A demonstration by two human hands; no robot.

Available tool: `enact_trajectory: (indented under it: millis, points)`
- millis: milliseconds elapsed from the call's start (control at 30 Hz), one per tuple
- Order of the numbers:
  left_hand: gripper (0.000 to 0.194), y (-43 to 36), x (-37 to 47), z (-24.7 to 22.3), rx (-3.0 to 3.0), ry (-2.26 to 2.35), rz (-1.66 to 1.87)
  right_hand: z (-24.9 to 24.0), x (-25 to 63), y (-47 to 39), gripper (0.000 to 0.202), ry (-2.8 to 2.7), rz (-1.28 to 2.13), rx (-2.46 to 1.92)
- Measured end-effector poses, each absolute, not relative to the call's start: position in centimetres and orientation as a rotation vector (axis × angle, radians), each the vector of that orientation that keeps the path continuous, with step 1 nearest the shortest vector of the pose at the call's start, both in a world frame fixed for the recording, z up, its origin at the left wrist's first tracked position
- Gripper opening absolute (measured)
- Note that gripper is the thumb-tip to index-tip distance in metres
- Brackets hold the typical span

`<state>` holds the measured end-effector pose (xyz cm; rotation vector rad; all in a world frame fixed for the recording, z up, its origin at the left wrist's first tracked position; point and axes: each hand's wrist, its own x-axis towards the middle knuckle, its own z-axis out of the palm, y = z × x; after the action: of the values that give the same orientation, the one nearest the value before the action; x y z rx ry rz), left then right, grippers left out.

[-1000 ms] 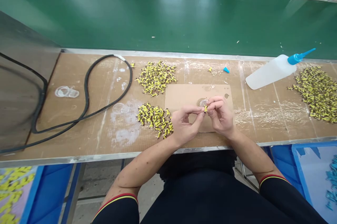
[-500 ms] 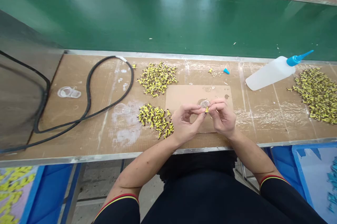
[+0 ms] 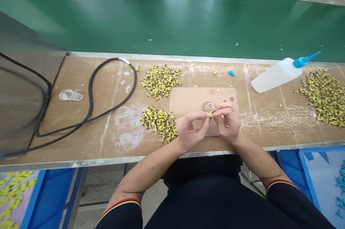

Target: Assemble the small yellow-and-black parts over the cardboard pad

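A loose, bristly pile (image 3: pixel 157 119) of yellow-and-dark pieces lies left on the scuffed brown counter (image 3: pixel 88 146). The left hand (image 3: pixel 191 130), its finger-thumb loop wider than half a second ago, and the right hand (image 3: pixel 229 123) pinch one tiny, knobbly yellow piece (image 3: pixel 211 114) just near of a clear round dish (image 3: pixel 208 106).

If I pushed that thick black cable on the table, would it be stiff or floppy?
The thick black cable would probably bend, since it already curves in a wide loop. It might feel springy, because its bends look smooth, not kinked. Pushing one part could drag another, as it crosses over itself.
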<state>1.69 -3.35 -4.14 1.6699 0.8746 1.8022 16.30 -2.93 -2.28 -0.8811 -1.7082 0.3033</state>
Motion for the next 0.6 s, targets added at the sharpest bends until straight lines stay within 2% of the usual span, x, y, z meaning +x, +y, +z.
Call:
enact_trajectory:
  millis: [600]
  points:
    - [0.035,-3.7,1.9,-3.2,1.908,0.872,1.962,-2.8,15.1,-4.0,0.014,-1.622,0.288,-0.885]
